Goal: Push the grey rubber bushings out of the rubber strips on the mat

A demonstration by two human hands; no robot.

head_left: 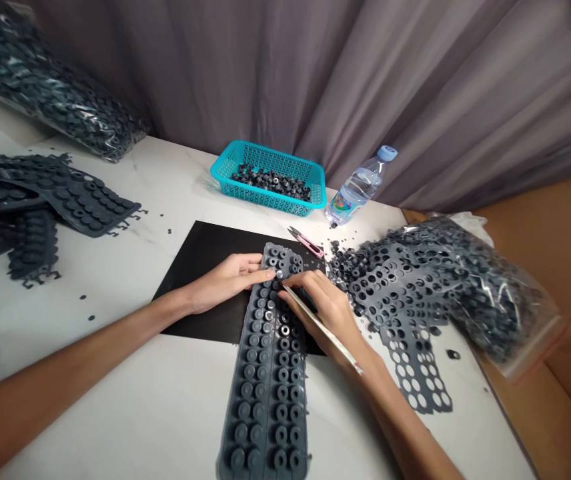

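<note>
A long dark grey rubber sheet moulded with rows of round knobs lies lengthwise before me, its far end over a black mat. My left hand grips its far left edge, thumb on top and fingers at the side. A slim whitish stick-like tool is pinched in my right hand. Its front end reaches the knobs near my left thumb, and the exact tip is hard to make out. Some knobs there look shiny. Pink-handled thread snips rest at the mat's far right.
Behind the mat stands a turquoise basket of small dark parts, beside a water bottle. Punched-out sheets and a plastic bag crowd the right. More knobbed sheets and a filled bag occupy the left.
</note>
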